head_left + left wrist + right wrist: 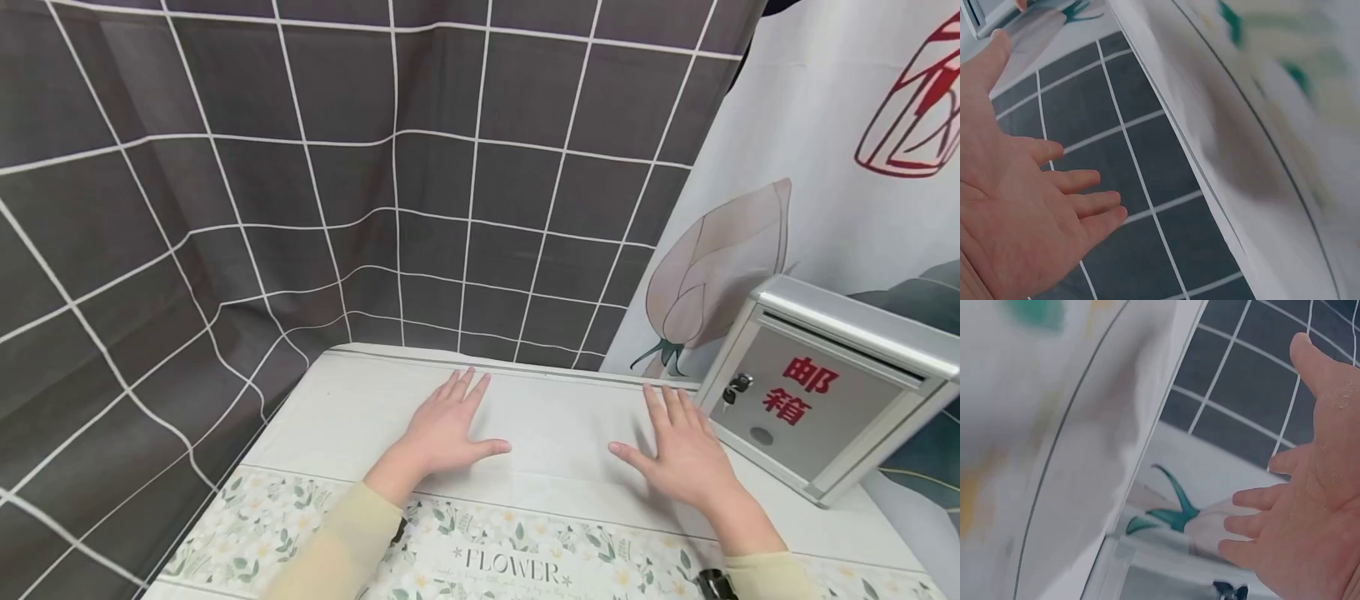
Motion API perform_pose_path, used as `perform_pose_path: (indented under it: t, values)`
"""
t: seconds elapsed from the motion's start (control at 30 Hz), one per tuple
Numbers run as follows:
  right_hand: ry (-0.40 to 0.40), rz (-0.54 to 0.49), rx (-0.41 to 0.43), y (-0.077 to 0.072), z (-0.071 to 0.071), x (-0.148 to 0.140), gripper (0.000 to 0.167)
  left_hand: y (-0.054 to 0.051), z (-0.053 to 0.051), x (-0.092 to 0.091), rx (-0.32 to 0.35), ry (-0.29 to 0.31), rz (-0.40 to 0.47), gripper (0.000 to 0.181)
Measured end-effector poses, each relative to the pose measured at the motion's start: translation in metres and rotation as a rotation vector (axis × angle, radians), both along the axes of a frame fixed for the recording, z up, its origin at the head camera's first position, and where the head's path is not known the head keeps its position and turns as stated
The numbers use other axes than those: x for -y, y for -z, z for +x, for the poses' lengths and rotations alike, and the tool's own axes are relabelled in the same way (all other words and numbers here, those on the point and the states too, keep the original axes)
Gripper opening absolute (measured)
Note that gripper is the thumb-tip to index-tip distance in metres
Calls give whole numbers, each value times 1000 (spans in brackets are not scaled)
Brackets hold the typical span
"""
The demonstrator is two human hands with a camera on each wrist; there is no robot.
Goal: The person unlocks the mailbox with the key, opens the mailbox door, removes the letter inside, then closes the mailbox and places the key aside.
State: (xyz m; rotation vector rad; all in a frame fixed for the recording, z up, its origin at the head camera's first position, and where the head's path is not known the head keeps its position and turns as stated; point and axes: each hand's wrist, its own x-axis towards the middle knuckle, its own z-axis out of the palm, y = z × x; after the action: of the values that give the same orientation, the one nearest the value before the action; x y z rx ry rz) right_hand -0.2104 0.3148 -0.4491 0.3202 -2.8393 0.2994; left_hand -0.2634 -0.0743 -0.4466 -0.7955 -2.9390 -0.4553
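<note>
My left hand [446,429] is held over the white far part of the table [547,417], fingers spread and thumb pointing right. It holds nothing, and its bare palm shows in the left wrist view. My right hand [678,454] is spread in the same way further right, its thumb pointing left. That palm is bare too in the right wrist view, with a gap between hand and tabletop. Nearest to the right hand stands a silver metal mailbox [832,408] with red characters on its front. Keys [730,396] hang from the lock at its left side.
A floral tablecloth band [517,533] printed with FLOWER covers the near part of the table. Behind and to the left hangs a dark grey curtain [435,179] with white grid lines. A white curtain [810,125] with a flower print hangs behind the mailbox.
</note>
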Motion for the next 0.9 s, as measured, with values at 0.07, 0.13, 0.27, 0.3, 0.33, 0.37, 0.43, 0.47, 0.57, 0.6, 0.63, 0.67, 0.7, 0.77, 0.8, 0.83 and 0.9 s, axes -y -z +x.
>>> perform_pose_path:
  t: [0.07,0.13,0.27,0.3,0.33,0.37,0.43,0.47,0.57,0.6,0.63,0.67,0.7,0.77,0.8,0.83,0.9]
  values:
    - [6,-5,-21,-1,2,-7,117,-2,-1,-9,0,16,7,117]
    - [11,-5,-45,0,5,-15,118,-4,-2,-18,0,30,19,117]
    - [21,-17,-81,1,10,-30,119,-7,-7,-36,-12,56,40,115]
    - [24,-22,-87,1,11,-33,119,-7,-8,-41,-16,60,43,115]
    - [27,-30,-92,1,12,-37,119,-7,-10,-45,-23,68,53,114]
    - [32,-36,-97,1,14,-40,119,-7,-12,-50,-27,73,56,114]
    - [39,-46,-107,1,17,-46,118,-7,-15,-59,-31,84,66,114]
    - [41,-50,-111,2,18,-48,118,-7,-15,-64,-32,91,75,113]
    - [51,-58,-125,3,22,-55,117,-7,-17,-77,-31,111,83,112]
    - [52,-60,-128,3,22,-58,116,-7,-18,-82,-31,116,81,112]
    - [54,-61,-135,3,23,-60,115,-8,-18,-86,-28,122,84,112]
    - [56,-62,-140,3,25,-62,114,-8,-18,-90,-24,125,83,111]
    - [58,-64,-143,3,26,-64,113,-8,-18,-93,-22,128,80,111]
    - [64,-65,-150,4,29,-70,113,-8,-19,-101,-18,130,73,110]
    - [67,-65,-158,4,31,-72,113,-8,-19,-104,-17,133,73,109]
    - [71,-67,-165,4,33,-75,113,-8,-20,-107,-17,134,71,109]
    - [83,-66,-172,4,36,-81,113,-8,-22,-114,-22,137,64,109]
